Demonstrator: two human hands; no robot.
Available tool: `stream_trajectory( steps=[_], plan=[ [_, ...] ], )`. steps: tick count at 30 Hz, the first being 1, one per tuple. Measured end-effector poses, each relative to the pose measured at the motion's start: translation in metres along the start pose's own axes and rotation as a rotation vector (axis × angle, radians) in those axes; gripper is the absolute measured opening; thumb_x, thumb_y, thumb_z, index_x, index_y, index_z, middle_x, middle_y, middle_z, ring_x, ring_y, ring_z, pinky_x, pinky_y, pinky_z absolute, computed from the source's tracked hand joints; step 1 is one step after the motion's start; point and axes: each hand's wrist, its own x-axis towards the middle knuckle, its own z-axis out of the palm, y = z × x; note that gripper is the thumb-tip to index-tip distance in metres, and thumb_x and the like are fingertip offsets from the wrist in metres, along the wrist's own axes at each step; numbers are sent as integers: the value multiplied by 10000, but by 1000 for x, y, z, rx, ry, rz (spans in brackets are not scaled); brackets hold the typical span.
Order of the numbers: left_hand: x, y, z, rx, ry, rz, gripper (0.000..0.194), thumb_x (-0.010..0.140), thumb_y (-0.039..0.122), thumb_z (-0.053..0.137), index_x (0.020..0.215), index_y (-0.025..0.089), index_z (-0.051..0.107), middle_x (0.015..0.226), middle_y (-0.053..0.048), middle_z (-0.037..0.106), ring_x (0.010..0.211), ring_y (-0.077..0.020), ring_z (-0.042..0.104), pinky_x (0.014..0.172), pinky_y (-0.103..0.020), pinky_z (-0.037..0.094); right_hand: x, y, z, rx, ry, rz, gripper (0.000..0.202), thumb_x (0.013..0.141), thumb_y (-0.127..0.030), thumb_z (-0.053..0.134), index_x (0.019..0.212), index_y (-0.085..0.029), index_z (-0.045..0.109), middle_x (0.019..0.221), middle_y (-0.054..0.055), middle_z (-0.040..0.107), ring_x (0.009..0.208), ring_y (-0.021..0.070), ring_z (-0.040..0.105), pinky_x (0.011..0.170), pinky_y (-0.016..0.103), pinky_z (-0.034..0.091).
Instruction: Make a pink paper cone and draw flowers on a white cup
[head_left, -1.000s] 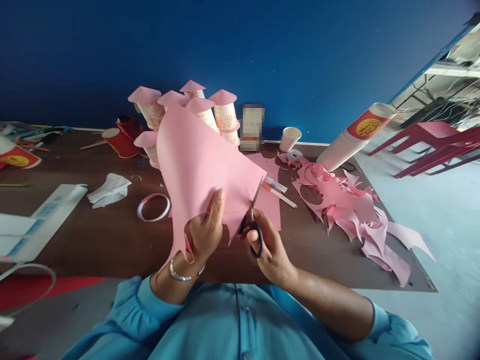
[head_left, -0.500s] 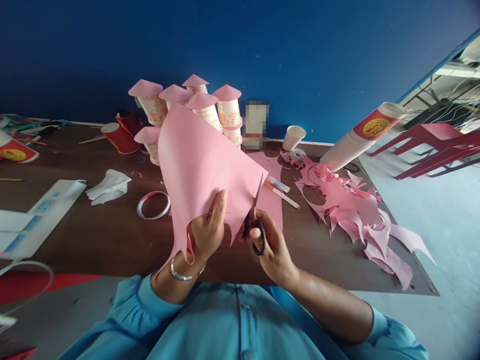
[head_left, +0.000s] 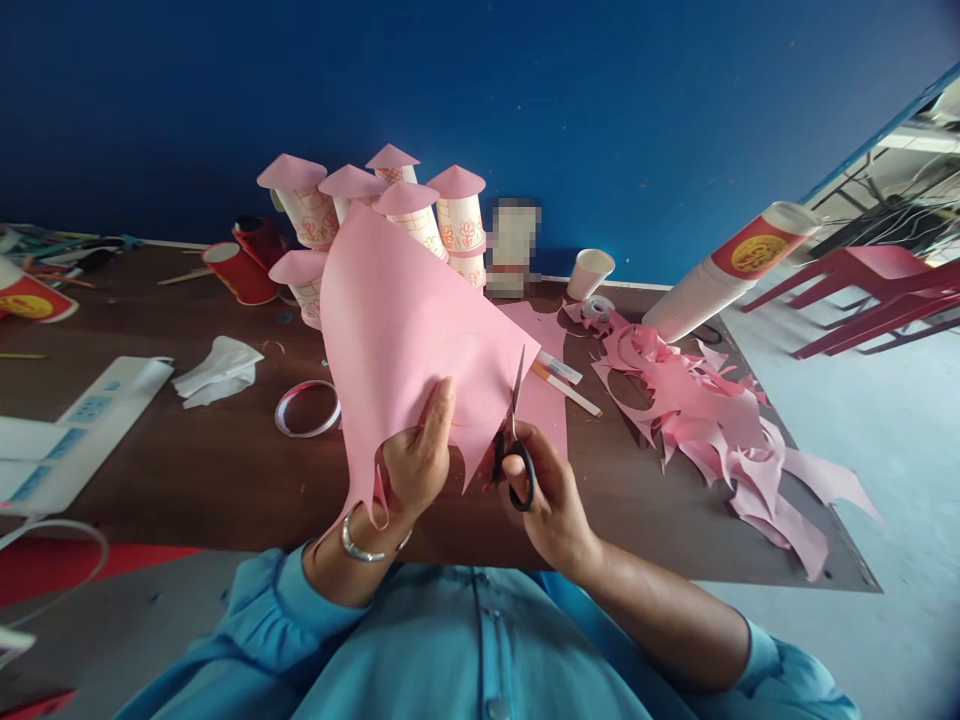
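Scissors, pink sheet and both hands a touch further right in frame; whole view slightly shifted.

Blue wall (head_left: pixel 480 100), matte, speckled, behind. Dark brown worktop (head_left: pixel 225 500), smooth, wood-look. Pink sheet (head_left: pixel 405 320): thin, bent into a broad curve, edges cut in scoops and points, held up above the worktop between the hands. Pink scraps (head_left: pixel 697 410): curled, jagged heap at right, some past the worktop edge. Cup towers (head_left: pixel 306 215): pale cups, red-orange line patterns, pink cone tops, behind the sheet. Cup stack (head_left: pixel 697 290): long, white, red-and-yellow end cup, tilted. White tissue (head_left: pixel 217 372): crumpled, left. Tape ring (head_left: pixel 289 428): flat, open, near the sheet. Paper cup (head_left: pixel 590 275): white, plain, near the wall.

Left hand (head_left: pixel 415 465): thumb up on the sheet's near side, fingers behind, pinching it; silver bangle (head_left: pixel 349 543) at the wrist, forearm angled in from lower left. Right hand (head_left: pixel 555 510): fingers closed round the black handles of the scissors (head_left: pixel 515 405), thumb in a loop, metal blades pointing up at the sheet's right edge, forearm slanting in from lower right.
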Motion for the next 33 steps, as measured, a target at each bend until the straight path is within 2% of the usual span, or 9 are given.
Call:
stream_trajectory(
  steps=[7,11,13,18,21,24,27,33],
  plan=[
    [1,5,-1,-5,46,-73,273,977,221,627,1134,259,847,1162,-59,850,1059,-239,826,894,-292,693,-2,5,-1,41,1,35,490,943,-708,685,1076,-239,643,797,3,661,660,146,618,608,275,570],
    [0,3,-1,-53,2,-119,262,984,256,657,1177,250,834,1236,-80,828,1132,-275,807,995,-353,672,-3,5,-1,59,8,39,461,955,-676,692,1063,-231,639,773,-5,658,631,136,614,585,268,556],
    [-1,0,0,-74,-10,-126,269,971,284,692,1205,251,821,1276,-90,813,1145,-296,801,992,-381,678,-3,4,-1,67,7,42,445,965,-657,691,1063,-226,639,767,-6,658,626,133,615,585,266,554],
    [-5,-3,4,-62,68,-166,290,971,276,695,1240,274,804,1286,-65,812,1159,-280,794,960,-360,692,-3,2,-1,99,15,43,428,966,-633,708,1071,-224,643,747,-11,655,623,130,619,579,255,540],
    [-5,-4,3,-62,57,-165,276,983,267,683,1229,275,807,1277,-61,816,1167,-271,791,981,-360,686,-4,2,-1,109,14,58,449,954,-640,719,1102,-223,645,745,-11,654,609,129,616,569,250,538],
    [-5,-8,3,-59,42,-136,279,997,299,683,1247,263,800,1272,-67,817,1193,-278,783,999,-371,683,-4,1,-2,111,13,74,488,935,-658,730,1125,-216,653,750,-7,652,596,131,618,553,254,544],
    [-5,-13,6,-37,53,-47,305,1017,336,664,1285,249,781,1255,-64,823,1182,-280,788,997,-390,692,-5,0,-4,110,12,77,482,932,-652,737,1100,-206,667,740,-12,640,579,117,604,539,237,536],
    [-7,-19,11,-7,112,91,339,1043,300,623,1362,267,733,1268,-50,818,1150,-271,801,948,-406,720,-8,-2,-11,87,12,99,465,936,-628,748,1089,-194,689,752,-6,644,575,102,604,524,213,535]
  ],
)
